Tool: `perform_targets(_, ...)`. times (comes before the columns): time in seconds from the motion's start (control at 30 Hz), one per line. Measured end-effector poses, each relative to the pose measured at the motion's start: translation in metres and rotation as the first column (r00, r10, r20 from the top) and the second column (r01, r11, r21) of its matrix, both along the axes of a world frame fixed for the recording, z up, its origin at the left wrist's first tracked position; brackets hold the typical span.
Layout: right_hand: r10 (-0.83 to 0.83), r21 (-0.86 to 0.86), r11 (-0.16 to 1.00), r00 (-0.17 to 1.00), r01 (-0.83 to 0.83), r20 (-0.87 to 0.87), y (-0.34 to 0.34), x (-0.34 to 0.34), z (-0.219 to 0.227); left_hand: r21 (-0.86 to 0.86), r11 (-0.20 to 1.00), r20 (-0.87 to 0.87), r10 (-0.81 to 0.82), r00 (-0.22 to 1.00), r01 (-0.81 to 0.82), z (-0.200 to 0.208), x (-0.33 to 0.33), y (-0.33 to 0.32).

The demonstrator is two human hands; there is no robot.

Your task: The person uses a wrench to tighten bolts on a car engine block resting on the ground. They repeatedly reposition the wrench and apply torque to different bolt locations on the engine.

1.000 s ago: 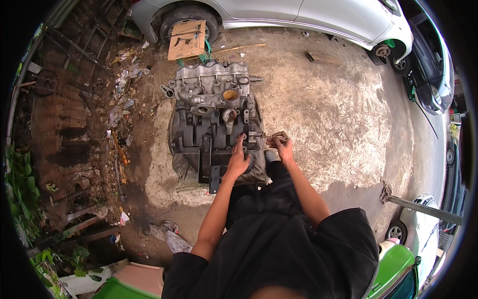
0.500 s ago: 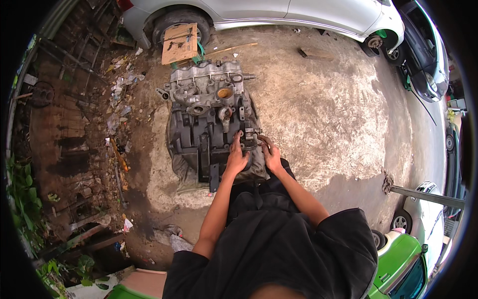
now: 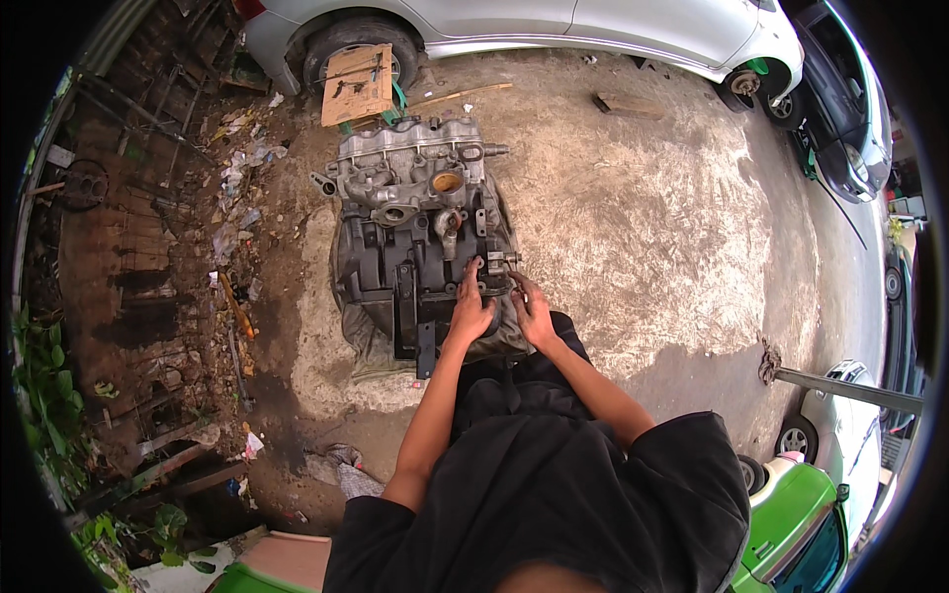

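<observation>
- There's your engine point(image 3: 420, 242), silver-grey at the far end, black nearer you!
- And your small grey metal fitting point(image 3: 497, 261) sits at its right edge!

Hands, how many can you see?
2: the left hand on the engine, and the right hand at the engine's right edge.

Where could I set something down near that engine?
The widest bare patch is the pale concrete right of the engine, with the silver car and wooden block along its far side. It's crowded at the engine's lower right, where the left hand and right hand sit close together; litter lies at left.
</observation>
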State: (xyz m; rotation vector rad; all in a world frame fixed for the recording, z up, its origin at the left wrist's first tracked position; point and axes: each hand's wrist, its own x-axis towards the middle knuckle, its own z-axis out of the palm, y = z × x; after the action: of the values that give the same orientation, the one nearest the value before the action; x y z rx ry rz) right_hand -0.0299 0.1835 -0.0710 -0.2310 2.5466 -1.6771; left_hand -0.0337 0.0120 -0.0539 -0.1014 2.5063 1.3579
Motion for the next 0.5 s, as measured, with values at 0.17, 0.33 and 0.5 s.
perform_targets(0.17, 0.047, 0.017, 0.999, 0.999, -0.047, -0.009, 0.0024, -0.0001, -0.0008, -0.036, 0.999, 0.013, -0.013, 1.000, 0.013, -0.0016, -0.0006, -0.0001)
perform_targets(0.33, 0.082, 0.053, 0.995, 0.996, -0.080, -0.046, 0.0036, -0.0010, -0.0009, -0.031, 0.999, 0.015, -0.007, 1.000, 0.007, -0.0002, -0.0006, 0.0006)
perform_targets(0.5, 0.102, 0.105, 0.990, 0.989, -0.091, -0.107, 0.0021, -0.0023, 0.0024, -0.022, 1.000, 0.034, -0.002, 0.999, 0.003, 0.0006, -0.0009, 0.0006)
